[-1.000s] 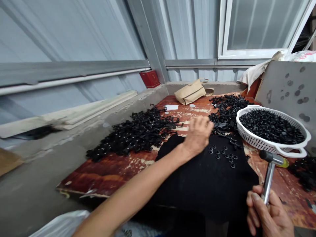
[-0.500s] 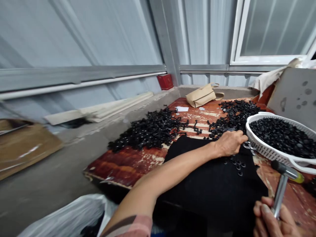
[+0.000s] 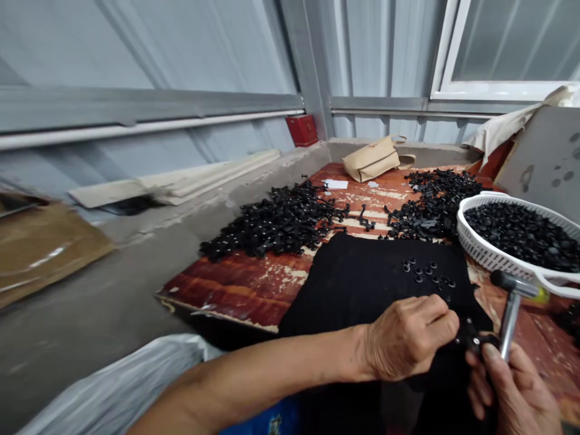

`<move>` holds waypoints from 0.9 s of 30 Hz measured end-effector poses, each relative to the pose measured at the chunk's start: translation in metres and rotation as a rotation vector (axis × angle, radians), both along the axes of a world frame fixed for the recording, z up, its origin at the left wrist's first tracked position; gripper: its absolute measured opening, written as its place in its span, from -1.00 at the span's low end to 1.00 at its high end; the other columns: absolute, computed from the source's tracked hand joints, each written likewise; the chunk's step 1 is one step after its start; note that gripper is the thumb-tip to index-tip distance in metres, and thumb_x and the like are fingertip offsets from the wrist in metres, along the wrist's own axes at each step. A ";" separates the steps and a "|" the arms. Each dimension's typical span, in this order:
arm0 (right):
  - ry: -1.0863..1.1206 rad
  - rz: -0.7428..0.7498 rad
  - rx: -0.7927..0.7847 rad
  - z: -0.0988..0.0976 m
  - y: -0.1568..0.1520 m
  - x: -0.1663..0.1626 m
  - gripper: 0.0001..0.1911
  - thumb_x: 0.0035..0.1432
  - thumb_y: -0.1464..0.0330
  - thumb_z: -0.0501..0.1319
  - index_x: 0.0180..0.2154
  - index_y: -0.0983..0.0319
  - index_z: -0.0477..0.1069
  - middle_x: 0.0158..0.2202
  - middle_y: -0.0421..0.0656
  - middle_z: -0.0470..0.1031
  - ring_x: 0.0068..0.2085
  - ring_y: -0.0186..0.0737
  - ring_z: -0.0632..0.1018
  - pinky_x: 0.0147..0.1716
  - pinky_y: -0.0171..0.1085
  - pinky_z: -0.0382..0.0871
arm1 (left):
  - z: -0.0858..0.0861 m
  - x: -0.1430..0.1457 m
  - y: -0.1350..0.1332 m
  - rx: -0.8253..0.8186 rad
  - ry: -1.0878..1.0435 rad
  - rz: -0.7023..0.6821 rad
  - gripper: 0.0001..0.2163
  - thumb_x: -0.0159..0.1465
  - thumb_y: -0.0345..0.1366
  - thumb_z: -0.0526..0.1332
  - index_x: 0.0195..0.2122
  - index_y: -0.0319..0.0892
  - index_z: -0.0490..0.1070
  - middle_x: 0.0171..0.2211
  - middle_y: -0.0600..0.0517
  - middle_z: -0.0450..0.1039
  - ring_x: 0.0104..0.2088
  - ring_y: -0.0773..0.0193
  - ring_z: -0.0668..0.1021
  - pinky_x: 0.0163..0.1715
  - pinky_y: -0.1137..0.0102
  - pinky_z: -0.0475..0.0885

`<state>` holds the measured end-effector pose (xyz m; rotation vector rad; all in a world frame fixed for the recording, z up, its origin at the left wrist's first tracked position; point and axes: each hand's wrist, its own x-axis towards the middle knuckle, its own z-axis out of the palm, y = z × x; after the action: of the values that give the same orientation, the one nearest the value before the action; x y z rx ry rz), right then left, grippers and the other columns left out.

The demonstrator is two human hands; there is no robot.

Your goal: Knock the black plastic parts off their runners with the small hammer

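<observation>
My left hand [image 3: 408, 338] is closed in a pinch on a small black plastic piece [image 3: 471, 339] just above the near end of a black cloth [image 3: 362, 272]. My right hand [image 3: 512, 386] sits at the bottom right, wrapped round the metal handle of a small hammer [image 3: 512, 302] that stands upright, and its fingers touch the same black piece. Several loose black rings [image 3: 426, 273] lie on the cloth beyond my hands.
A worn red board [image 3: 244, 287] carries a heap of black parts [image 3: 276, 223] at left and another pile [image 3: 430, 205] at the back. A white basket [image 3: 480, 254] of black rings stands at right. A tan bag [image 3: 371, 160] and red box [image 3: 302, 130] sit by the wall.
My left hand has drawn back from the far pile toward me with a black piece, meeting my right hand. The camera view has shifted slightly.
</observation>
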<state>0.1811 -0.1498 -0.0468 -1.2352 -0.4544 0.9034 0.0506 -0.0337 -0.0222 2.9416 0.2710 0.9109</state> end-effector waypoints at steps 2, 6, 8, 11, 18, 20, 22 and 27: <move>-0.048 0.008 -0.016 0.004 -0.001 -0.003 -0.67 0.00 0.16 0.38 -0.29 0.19 0.37 -0.51 -0.25 0.47 -0.67 -0.47 0.27 -0.78 -0.46 0.22 | 0.001 -0.001 -0.006 -0.355 -0.091 0.001 -0.84 0.24 -0.50 0.02 -0.19 -0.24 0.29 -0.35 -0.01 0.38 -0.33 0.34 0.46 -0.34 0.45 0.43; -0.081 0.038 -0.025 0.004 -0.004 0.001 -0.69 0.02 0.16 0.37 -0.30 0.20 0.38 -0.49 -0.25 0.47 -0.66 -0.48 0.26 -0.76 -0.47 0.20 | 0.010 0.000 -0.011 -1.271 -0.201 0.069 -0.81 0.17 -0.35 0.19 -0.25 -0.18 0.17 -0.37 0.08 0.33 -0.46 0.43 0.45 -0.46 0.48 0.42; -0.094 0.065 -0.022 0.001 -0.005 0.006 -0.69 0.02 0.15 0.37 -0.30 0.20 0.39 -0.48 -0.23 0.48 -0.67 -0.48 0.27 -0.76 -0.46 0.21 | 0.014 0.002 -0.011 -1.560 -0.194 0.101 -0.74 0.16 -0.23 0.24 -0.26 -0.17 0.14 -0.42 0.12 0.33 -0.51 0.44 0.45 -0.49 0.47 0.41; -0.119 0.103 -0.027 0.000 -0.005 0.008 -0.70 0.02 0.16 0.37 -0.33 0.21 0.39 -0.50 -0.23 0.46 -0.67 -0.47 0.28 -0.77 -0.45 0.22 | 0.017 0.008 -0.009 -1.744 -0.106 0.057 -0.65 0.12 -0.09 0.29 -0.27 -0.21 0.22 -0.50 0.12 0.36 -0.54 0.42 0.46 -0.51 0.47 0.39; -0.119 0.082 -0.046 0.002 -0.003 0.003 -0.70 0.09 0.15 0.32 -0.20 0.18 0.40 -0.38 -0.22 0.50 -0.65 -0.49 0.27 -0.78 -0.48 0.19 | 0.016 0.010 0.001 -1.732 -0.204 0.120 -0.73 0.09 -0.18 0.31 -0.33 -0.23 0.28 -0.57 0.15 0.36 -0.65 0.51 0.38 -0.65 0.58 0.29; -0.094 0.066 -0.042 0.000 -0.004 0.004 -0.64 0.06 0.15 0.34 -0.15 0.16 0.37 -0.32 -0.20 0.51 -0.64 -0.47 0.28 -0.79 -0.46 0.20 | 0.020 0.000 0.016 -1.699 -0.293 0.227 -0.77 0.11 -0.27 0.29 -0.34 -0.21 0.25 -0.52 0.14 0.38 -0.68 0.54 0.33 -0.71 0.59 0.25; -0.074 0.058 -0.034 -0.003 -0.004 0.006 -0.62 0.04 0.15 0.35 -0.15 0.15 0.36 -0.33 -0.20 0.51 -0.64 -0.45 0.30 -0.80 -0.44 0.21 | 0.024 -0.010 0.034 -1.701 -0.342 0.332 -0.80 0.11 -0.34 0.29 -0.38 -0.21 0.23 -0.51 0.15 0.36 -0.70 0.59 0.27 -0.77 0.64 0.15; -0.052 0.039 -0.038 -0.012 -0.007 0.010 -0.64 0.04 0.19 0.36 -0.15 0.15 0.36 -0.38 -0.22 0.48 -0.63 -0.44 0.31 -0.78 -0.44 0.24 | 0.030 -0.023 0.072 -1.806 -0.288 0.477 -0.82 0.14 -0.43 0.26 -0.49 -0.24 0.23 -0.57 0.16 0.28 -0.74 0.63 0.17 -0.80 0.66 -0.05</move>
<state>0.1910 -0.1566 -0.0585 -1.2907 -0.5058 0.9188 0.0276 0.0387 0.0077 1.0761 1.0479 0.5058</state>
